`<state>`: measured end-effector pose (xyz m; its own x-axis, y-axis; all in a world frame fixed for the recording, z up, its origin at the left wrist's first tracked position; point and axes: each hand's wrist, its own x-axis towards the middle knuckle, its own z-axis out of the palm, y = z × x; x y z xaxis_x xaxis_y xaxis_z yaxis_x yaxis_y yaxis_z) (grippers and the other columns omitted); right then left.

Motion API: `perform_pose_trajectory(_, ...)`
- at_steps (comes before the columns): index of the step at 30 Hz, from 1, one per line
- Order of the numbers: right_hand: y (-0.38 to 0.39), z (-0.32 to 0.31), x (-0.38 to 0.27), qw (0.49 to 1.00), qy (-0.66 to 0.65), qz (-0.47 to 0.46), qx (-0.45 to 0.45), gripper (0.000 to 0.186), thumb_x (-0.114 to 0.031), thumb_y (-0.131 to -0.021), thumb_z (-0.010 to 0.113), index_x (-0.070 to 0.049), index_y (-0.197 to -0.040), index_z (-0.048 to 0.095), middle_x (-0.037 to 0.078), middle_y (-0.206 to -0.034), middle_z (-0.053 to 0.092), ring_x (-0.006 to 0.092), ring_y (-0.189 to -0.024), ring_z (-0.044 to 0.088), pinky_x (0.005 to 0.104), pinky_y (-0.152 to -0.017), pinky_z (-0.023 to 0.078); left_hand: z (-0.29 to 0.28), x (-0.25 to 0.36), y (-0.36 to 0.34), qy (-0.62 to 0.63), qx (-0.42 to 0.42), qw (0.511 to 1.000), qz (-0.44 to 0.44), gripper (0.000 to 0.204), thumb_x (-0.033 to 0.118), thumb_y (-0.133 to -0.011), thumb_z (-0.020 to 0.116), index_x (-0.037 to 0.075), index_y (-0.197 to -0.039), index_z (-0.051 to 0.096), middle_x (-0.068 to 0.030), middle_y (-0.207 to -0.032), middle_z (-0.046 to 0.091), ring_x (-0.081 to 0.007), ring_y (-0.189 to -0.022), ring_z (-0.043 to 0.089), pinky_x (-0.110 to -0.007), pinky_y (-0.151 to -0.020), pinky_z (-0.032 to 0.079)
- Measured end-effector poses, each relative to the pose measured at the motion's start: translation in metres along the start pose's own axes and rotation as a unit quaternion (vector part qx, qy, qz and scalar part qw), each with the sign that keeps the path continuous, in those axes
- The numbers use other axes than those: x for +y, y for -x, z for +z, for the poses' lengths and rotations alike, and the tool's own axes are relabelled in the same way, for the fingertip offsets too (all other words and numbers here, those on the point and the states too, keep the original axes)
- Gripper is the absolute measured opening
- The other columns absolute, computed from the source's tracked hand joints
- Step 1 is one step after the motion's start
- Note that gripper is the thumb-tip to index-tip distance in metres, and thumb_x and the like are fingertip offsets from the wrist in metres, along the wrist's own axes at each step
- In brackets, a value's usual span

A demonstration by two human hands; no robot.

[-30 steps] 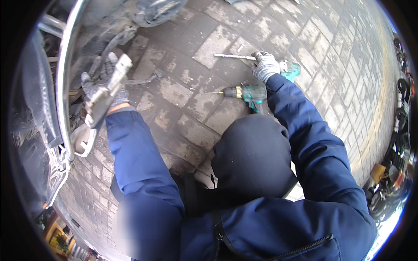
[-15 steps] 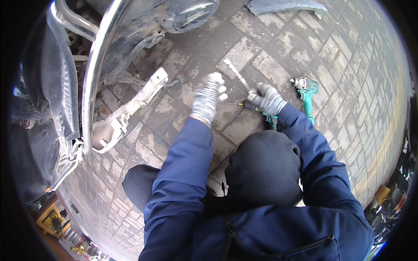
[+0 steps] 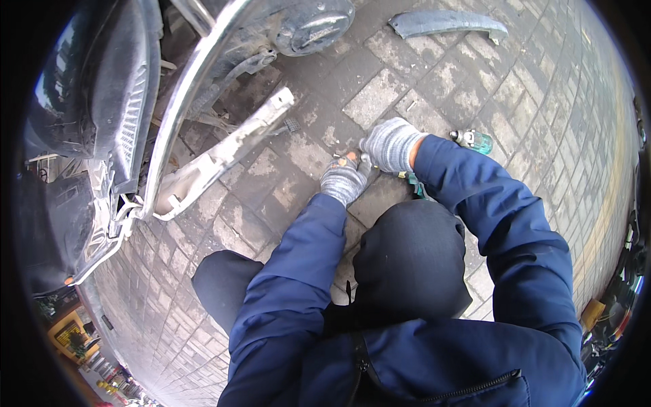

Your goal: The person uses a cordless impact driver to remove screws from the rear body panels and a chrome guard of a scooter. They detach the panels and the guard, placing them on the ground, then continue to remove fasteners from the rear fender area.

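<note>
My gloved hands meet above the paving, just ahead of my right knee. My right hand (image 3: 392, 145) is closed, its fingers pointing left toward the other hand. Against it, my left hand (image 3: 343, 179) is also closed, with thumb and fingertips pinched together. A short grey end of a silver metal rod (image 3: 365, 165) shows between them; the gloves hide the rest. Under my right wrist lies a teal cordless drill (image 3: 415, 184), mostly covered by the hand and sleeve. Farther right, a second teal power tool (image 3: 472, 141) rests on the bricks, its handle behind my right forearm.
On the left stands a partly stripped vehicle with a bright metal bar (image 3: 178, 108) and a whitish bracket (image 3: 234, 146) jutting toward my left hand. A small pedal (image 3: 291, 125) sits beyond the bracket's tip. A curved grey trim piece (image 3: 447, 24) lies on the bricks at the far side.
My hands have come together: the right moved left with the silver rod, the left moved right to meet it. My right forearm now covers more of the second power tool. The view has shifted slightly.
</note>
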<state>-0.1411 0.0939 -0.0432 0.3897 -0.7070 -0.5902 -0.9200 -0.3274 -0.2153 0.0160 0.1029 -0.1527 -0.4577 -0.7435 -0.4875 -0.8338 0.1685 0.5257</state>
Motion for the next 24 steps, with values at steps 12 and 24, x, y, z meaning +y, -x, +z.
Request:
perform_pose_trajectory(12, -0.053, -0.062, 0.024, 0.826, -0.247, -0.025, 0.506, 0.014, -0.017, -0.084, 0.058, -0.004, -0.089, 0.062, 0.021, -0.076, 0.063, 0.0396, -0.076, 0.062, 0.0436, -0.067, 0.049, -0.026, -0.036, -0.015, 0.309, 0.165, 0.936, -0.039, 0.024, 0.025, -0.086, 0.065, 0.004, -0.094, 0.062, -0.0083, -0.085, 0.066, -0.0209, -0.082, 0.064, -0.034, -0.073, 0.051)
perform_pose_trajectory(24, -0.075, 0.054, 0.056, 0.904, -0.229, 0.225, 0.283, 0.025, -0.026, -0.082, 0.058, -0.005, -0.095, 0.063, 0.022, -0.090, 0.065, 0.0375, -0.086, 0.064, 0.0450, -0.077, 0.050, -0.191, -0.049, -0.014, 0.793, 0.294, 0.534, 0.011, 0.018, 0.032, -0.095, 0.047, 0.017, -0.095, 0.058, -0.0134, -0.127, 0.053, -0.0388, -0.113, 0.051, -0.066, -0.089, 0.042)
